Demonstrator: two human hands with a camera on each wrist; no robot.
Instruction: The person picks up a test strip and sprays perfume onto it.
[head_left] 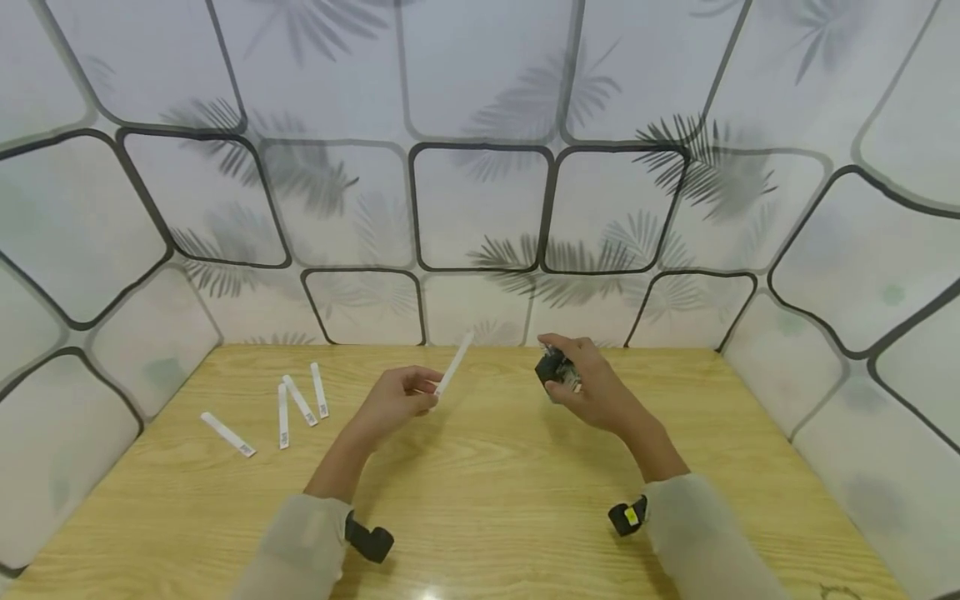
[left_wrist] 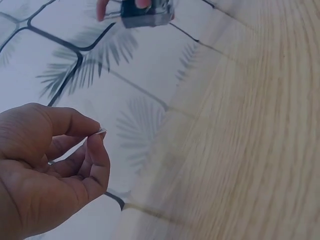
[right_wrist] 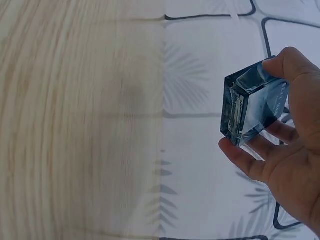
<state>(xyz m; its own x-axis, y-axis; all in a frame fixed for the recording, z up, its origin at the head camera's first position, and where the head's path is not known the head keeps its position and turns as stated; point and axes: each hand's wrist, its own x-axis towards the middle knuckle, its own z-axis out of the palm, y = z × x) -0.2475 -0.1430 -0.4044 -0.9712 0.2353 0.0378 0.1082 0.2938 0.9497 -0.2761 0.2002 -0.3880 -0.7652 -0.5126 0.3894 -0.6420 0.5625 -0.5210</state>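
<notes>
Along the bottom of the head view, two pale sleeves (head_left: 705,533) reach in, with a small black wrist device (head_left: 369,537) beside the left cuff and another, marked in yellow, beside the right. Under them a wood-grained table (head_left: 480,517) spans the lower half of the frame.

Higher up, at the left of the frame, four loose strips (head_left: 228,434) lie on the table: one slants on its own toward the left, and three sit near one another to its right. Each has small dark print at its lower end.

Just left of centre, the left hand (head_left: 397,400) pinches the lower end of a fifth white strip (head_left: 456,362) between thumb and forefinger; the strip tilts up to the right. Right of centre, the right hand (head_left: 592,383) grips a blue-tinted glass bottle (head_left: 552,367) between thumb and fingers, clear of the table. The right wrist view shows the bottle tilted, with lettering on one side; whether a finger rests on its top cannot be told.

Judging from this, the picking up is done for one strip and the bottle; the two are apart, not yet brought together, and the other four strips are not in hand. Whether any has been used does not show.

Across the top of the frame stands a white backdrop (head_left: 480,208) with dark outlines and grey fronds.
</notes>
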